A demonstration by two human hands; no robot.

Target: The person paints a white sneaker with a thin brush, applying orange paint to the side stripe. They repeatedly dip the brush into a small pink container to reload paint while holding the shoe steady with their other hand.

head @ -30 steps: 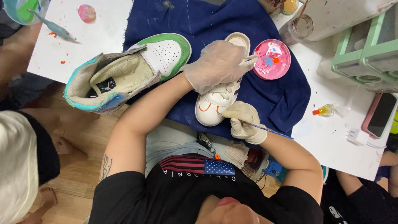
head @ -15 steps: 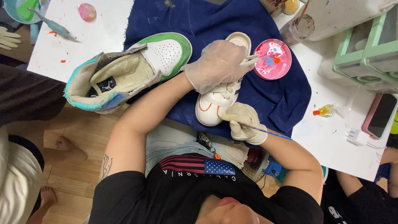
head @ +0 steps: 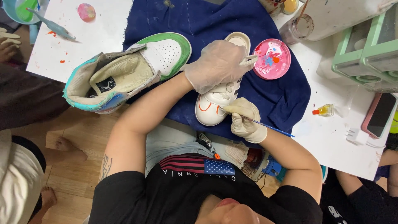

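Little is shifting on the blue cloth (head: 215, 25): the right hand (head: 245, 119), gloved, is still pinching a thin paintbrush (head: 265, 124), its tip now touching the small white sneaker (head: 219, 97) beside orange strokes. Gloved left hand (head: 217, 64) keeps clamping the shoe from above, seemingly steadying it. A pink paint palette (head: 271, 59) is lying just beside; a green-and-white high-top (head: 124, 72) is resting nearby.

Matt blue cloth (head: 265, 95), smooth white sneaker (head: 215, 105)

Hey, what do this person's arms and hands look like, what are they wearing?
Both the left hand and the right hand wear thin, translucent disposable gloves. The black T-shirt's short sleeves leave the arms bare below. A dark tattoo marks the left upper arm.
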